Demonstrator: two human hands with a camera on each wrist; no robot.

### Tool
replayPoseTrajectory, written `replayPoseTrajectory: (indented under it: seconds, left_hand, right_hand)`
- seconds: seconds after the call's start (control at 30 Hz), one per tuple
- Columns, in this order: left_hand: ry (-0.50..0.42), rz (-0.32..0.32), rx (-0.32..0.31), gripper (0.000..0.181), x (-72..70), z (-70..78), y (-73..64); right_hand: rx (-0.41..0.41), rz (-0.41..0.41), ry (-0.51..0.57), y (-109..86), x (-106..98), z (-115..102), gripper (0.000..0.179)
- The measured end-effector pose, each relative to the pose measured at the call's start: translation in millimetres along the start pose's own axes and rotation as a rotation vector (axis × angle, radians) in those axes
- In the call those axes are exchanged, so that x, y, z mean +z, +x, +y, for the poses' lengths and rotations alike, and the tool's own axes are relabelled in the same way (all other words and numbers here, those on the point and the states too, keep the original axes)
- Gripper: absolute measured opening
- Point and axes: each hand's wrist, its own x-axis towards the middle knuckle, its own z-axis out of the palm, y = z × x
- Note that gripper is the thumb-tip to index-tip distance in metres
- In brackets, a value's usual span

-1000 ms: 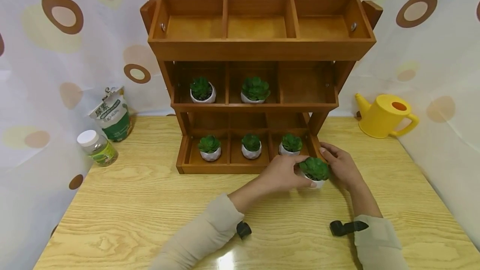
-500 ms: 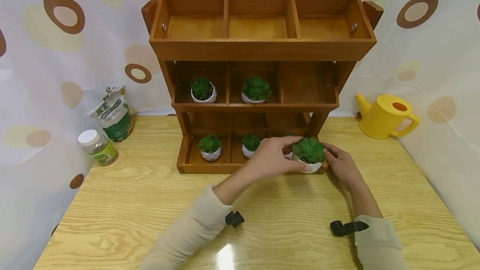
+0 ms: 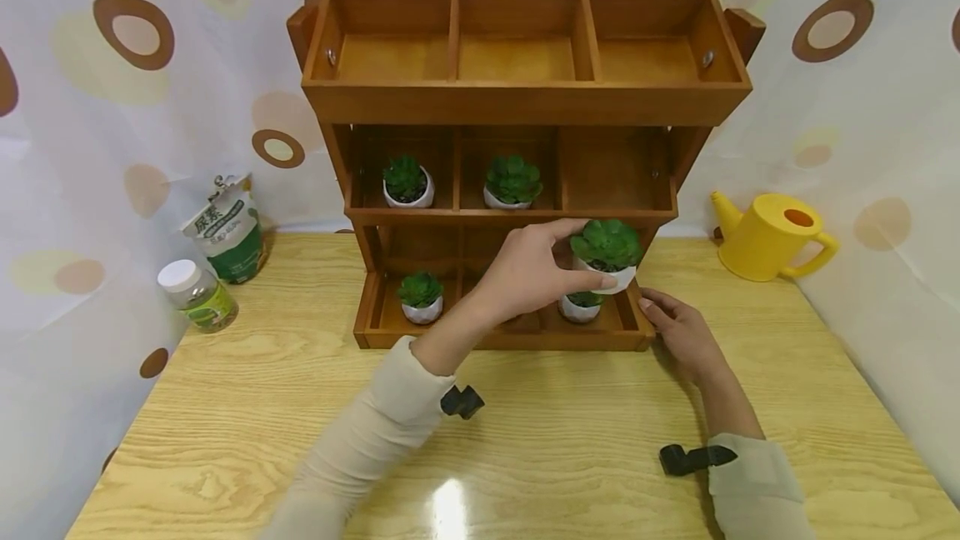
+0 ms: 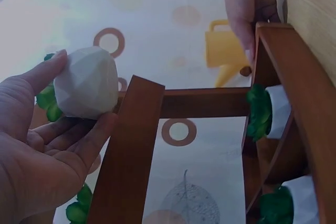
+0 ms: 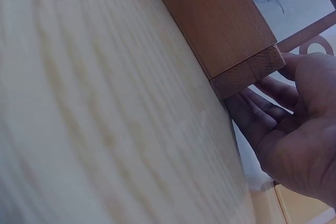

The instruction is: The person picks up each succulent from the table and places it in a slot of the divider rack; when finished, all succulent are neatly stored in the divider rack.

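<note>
My left hand [image 3: 525, 269] pinches the white faceted pot of a green succulent [image 3: 609, 246], thumb on one side and fingers on the other. It is held in the air before the right end of the wooden shelf [image 3: 525, 104], below the middle tier. In the left wrist view the white pot [image 4: 86, 83] shows between thumb and fingers. My right hand [image 3: 681, 336] holds the bottom tier's right end, thumb at its upper edge and fingers against the outer side [image 5: 247, 81]. Potted succulents stand in the middle tier's left [image 3: 405, 180] and centre [image 3: 513, 180] compartments.
Bottom-tier succulents stand at left [image 3: 422, 297] and right [image 3: 581, 307]; my left hand hides the centre one. A yellow watering can [image 3: 772, 236] stands at right. A green-white pouch [image 3: 228, 232] and a white-capped jar [image 3: 197, 297] stand at left on the wood-grain table [image 3: 247, 415].
My left hand has raised the potted succulent from near the table, up and slightly left, past the bottom tier. My right hand stays at the shelf's end.
</note>
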Motion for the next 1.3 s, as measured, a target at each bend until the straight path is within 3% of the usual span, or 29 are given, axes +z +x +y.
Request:
replayPoseTrajectory:
  seconds: [0.33,0.6,0.97,1.3]
  left_hand:
    - [0.042,0.025,-0.009,0.08,-25.3,11.5,13.7]
    - [0.029,0.048,-0.008,0.08,-34.9,20.2,33.7]
    - [0.06,0.087,-0.004,0.076,-34.5,26.7,56.9]
    - [0.139,0.05,-0.02,0.075,-25.4,38.1,80.6]
  right_hand:
    - [-0.003,-0.001,-0.01,1.2,-1.7,2.7,0.067]
    - [-0.025,-0.003,0.049,1.7,0.8,5.1,0.067]
    - [-0.031,-0.011,0.053,1.5,-0.6,5.3,0.068]
    - [-0.036,-0.003,0.032,0.5,-1.2,5.5,0.068]
